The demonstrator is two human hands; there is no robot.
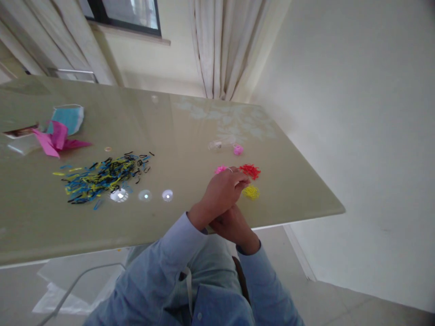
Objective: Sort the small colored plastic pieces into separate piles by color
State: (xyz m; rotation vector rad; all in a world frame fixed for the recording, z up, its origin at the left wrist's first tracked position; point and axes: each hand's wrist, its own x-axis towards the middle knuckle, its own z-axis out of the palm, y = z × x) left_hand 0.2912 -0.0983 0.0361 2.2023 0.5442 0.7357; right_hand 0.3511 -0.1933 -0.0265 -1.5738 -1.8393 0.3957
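My left hand [222, 190] reaches across the front of the table, its fingertips between a red pile [250, 171] and a yellow pile [251, 192] of small bands. Those fingers are bent together; anything in them is too small to make out. My right hand [234, 224] lies under the left wrist at the table's edge, its fingers mostly hidden. A small pink pile [220, 169] shows just behind my left hand. Farther back are a round pink thing [238, 149] and a clear plastic piece [222, 143].
On the left of the table [183, 136] lies a spread of black, blue and yellow bands [108, 176]. Beyond it are a pink folded paper [58, 139], a blue face mask [68, 119] and a picture card [22, 131]. A wall rises at the right.
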